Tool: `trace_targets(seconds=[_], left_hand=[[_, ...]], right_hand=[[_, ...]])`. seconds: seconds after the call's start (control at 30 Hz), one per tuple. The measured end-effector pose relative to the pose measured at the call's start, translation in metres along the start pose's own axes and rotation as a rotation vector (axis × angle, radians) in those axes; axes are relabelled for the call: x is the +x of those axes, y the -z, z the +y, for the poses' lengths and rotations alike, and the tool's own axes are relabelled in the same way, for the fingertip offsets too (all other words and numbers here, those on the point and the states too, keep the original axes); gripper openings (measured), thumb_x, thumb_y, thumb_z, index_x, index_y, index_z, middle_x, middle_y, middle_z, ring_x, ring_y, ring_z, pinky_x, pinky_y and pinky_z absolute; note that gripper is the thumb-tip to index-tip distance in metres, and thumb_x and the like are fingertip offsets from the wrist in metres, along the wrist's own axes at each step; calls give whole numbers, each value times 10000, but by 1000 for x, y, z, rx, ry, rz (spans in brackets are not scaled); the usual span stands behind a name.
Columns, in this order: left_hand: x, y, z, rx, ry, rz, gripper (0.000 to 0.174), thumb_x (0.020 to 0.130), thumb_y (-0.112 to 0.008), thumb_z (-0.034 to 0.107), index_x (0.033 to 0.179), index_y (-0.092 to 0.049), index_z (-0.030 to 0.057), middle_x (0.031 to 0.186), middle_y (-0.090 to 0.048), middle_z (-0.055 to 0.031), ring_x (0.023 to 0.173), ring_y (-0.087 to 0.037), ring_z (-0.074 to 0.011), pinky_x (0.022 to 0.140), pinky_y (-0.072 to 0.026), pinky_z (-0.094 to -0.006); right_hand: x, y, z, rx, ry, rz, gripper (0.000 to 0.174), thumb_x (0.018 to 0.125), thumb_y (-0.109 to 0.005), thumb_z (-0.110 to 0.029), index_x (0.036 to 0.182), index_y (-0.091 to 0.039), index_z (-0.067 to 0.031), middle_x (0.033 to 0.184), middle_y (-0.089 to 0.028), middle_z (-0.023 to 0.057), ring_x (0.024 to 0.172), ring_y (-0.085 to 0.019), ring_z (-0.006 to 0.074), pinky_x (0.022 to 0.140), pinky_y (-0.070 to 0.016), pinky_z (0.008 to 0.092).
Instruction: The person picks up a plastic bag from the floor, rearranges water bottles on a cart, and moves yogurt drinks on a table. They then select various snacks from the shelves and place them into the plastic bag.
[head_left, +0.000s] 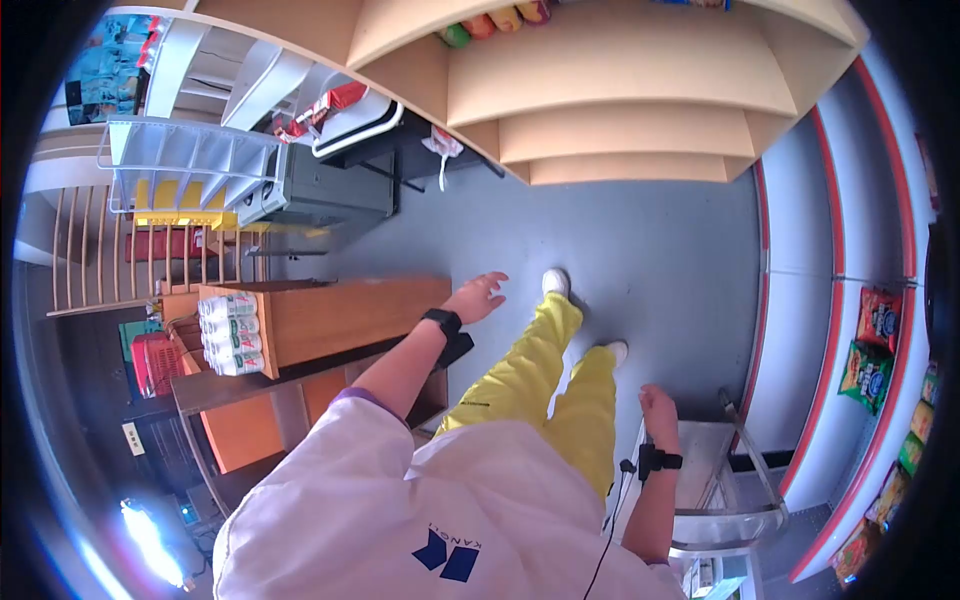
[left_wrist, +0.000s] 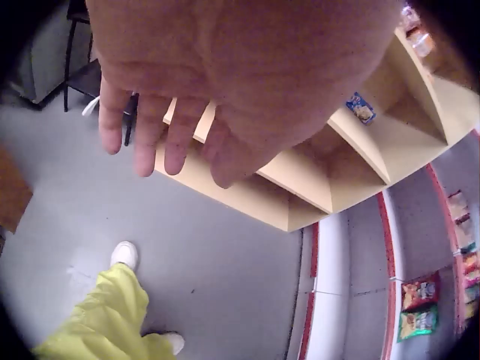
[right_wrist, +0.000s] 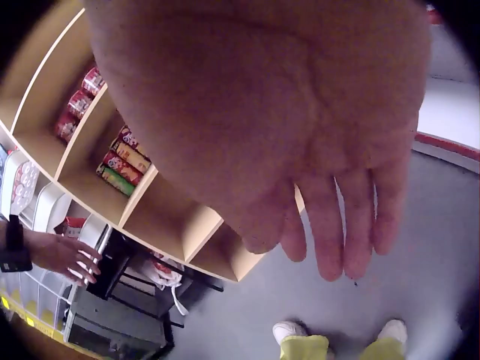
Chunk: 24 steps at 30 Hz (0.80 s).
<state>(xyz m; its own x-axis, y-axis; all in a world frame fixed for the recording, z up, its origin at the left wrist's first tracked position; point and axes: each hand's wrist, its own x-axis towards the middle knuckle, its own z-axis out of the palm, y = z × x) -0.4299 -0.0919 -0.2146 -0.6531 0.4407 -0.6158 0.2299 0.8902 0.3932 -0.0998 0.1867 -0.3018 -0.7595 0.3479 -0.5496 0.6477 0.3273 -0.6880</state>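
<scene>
My left hand [head_left: 477, 297] hangs in the air over the grey floor, beside the end of a brown wooden counter [head_left: 360, 320]. Its fingers, seen in the left wrist view, are loosely straight and hold nothing. Lower down in the head view, my right hand [head_left: 657, 412] hangs near a metal-framed cart [head_left: 705, 465]. The right wrist view shows that palm [right_wrist: 262, 112] bare, with the fingers extended downward. Neither hand touches anything.
A pale wooden shelf unit [head_left: 640, 130] stands ahead, holding several canisters [right_wrist: 124, 161]. Along the right run white shelves with red edges [head_left: 825, 180] and snack bags [head_left: 866, 375]. White cans [head_left: 230, 333] stand on the counter's left end. A wire rack [head_left: 190, 165] is at the left.
</scene>
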Motion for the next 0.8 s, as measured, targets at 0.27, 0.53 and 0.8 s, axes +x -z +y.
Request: trace_targets(seconds=[0.27, 0.53, 0.8], left_hand=[[-1, -1, -3, -173, -27, -52, 384, 860, -601, 246, 1210, -518, 113, 1073, -603, -126, 917, -611, -256, 826, -496, -361], [-91, -40, -72, -386, 256, 87, 370, 852, -594, 247, 1189, -535, 108, 1038, -636, -129, 915, -635, -273, 826, -500, -383], [-233, -200, -118, -758, 886, 395, 341, 810, -590, 181, 1138, -546, 102, 920, -667, -115, 902, -644, -279, 814, -503, -380]], right_hand=[[23, 13, -16, -82, -44, -9, 179, 854, -595, -176, 988, -630, -63, 871, -656, 173, 821, -637, 337, 729, -502, 388], [132, -4, -127, -326, 333, -334, 228, 855, -593, -177, 1048, -612, -56, 947, -653, 178, 901, -631, 315, 785, -494, 382], [213, -65, -254, -541, 572, -554, 247, 875, -575, -206, 1066, -600, -50, 1023, -638, 167, 943, -611, 319, 825, -481, 393]])
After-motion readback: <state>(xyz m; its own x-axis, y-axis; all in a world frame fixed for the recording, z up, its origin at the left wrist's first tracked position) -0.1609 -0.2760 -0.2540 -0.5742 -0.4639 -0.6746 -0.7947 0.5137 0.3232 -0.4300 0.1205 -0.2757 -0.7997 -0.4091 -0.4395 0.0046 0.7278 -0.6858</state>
